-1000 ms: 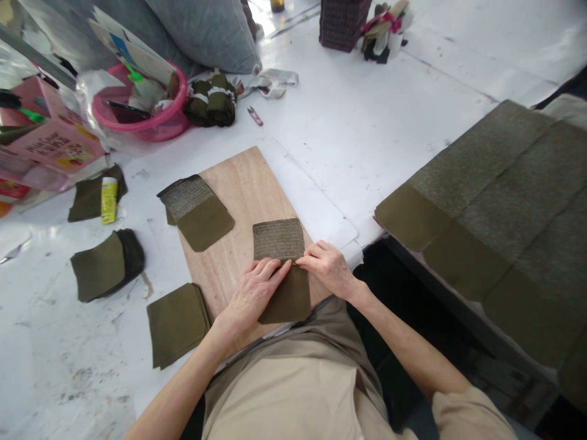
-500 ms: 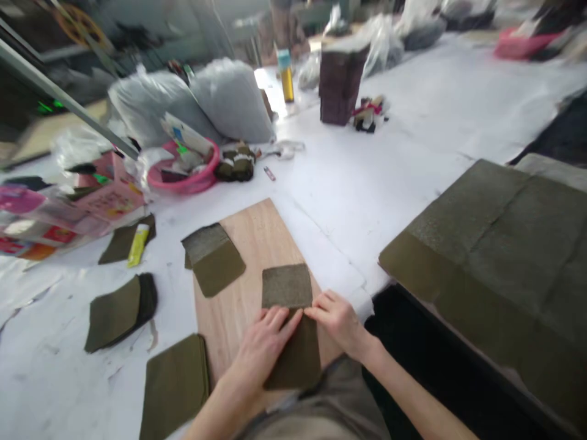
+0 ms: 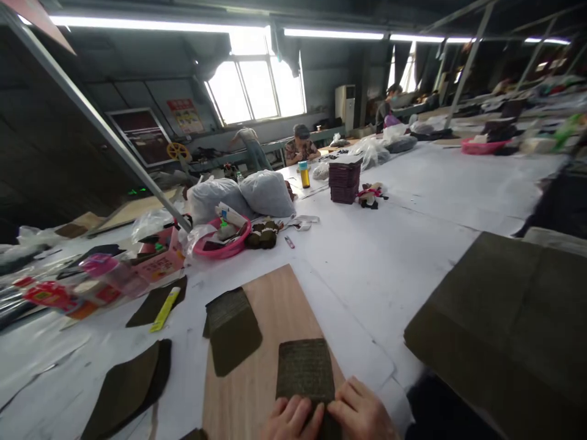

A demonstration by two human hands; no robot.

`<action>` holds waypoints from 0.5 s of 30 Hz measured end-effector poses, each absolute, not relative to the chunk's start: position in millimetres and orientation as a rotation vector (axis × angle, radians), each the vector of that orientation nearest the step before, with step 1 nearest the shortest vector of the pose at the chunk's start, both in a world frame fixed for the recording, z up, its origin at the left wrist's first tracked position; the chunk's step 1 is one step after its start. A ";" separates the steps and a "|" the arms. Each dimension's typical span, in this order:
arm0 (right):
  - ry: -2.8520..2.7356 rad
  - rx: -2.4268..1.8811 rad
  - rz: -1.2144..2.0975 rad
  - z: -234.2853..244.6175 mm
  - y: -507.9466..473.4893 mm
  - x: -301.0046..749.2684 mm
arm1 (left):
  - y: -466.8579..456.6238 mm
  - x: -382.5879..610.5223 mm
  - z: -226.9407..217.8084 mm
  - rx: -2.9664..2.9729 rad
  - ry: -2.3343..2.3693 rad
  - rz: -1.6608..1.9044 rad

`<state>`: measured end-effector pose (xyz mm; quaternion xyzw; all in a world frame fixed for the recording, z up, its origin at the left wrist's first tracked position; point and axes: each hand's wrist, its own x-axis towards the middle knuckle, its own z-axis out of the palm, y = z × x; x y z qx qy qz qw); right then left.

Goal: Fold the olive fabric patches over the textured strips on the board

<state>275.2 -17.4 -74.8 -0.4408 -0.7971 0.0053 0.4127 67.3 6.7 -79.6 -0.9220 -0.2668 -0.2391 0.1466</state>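
Where the work lies, white table point(image 3: 367, 269): broad and pale, bearing the wooden board.
Dark olive panels point(image 3: 481, 293): wide, flat material at the right, well apart from the board.
Wooden board point(image 3: 238, 403): flat support beneath two pieces; probably firm enough to press against.
Olive piece point(image 3: 306, 368): on the board's near right portion, textured face up, its near end partly hidden by fingers and the frame edge. It is judged light, thin and pliable, with little risk of breaking; the textured surface should give fair friction, though a loose corner may curl or shift.
Matching piece point(image 3: 235, 342): farther left on the board, apart from the hands.
Right hand point(image 3: 362, 415): fingertips drawn together at the piece's right edge; whether material is caught between them cannot be told.
Left hand point(image 3: 290, 423): fingers laid over the piece, slightly parted, closed around nothing.
Side edges: likely the best hold, by light pinch, with the opposite fingers flat to prevent skewing.
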 end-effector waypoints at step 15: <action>-2.061 -1.284 0.433 -40.2 -28.0 285.5 | -12.6 57.1 -20.9 -3.069 -1.125 -0.057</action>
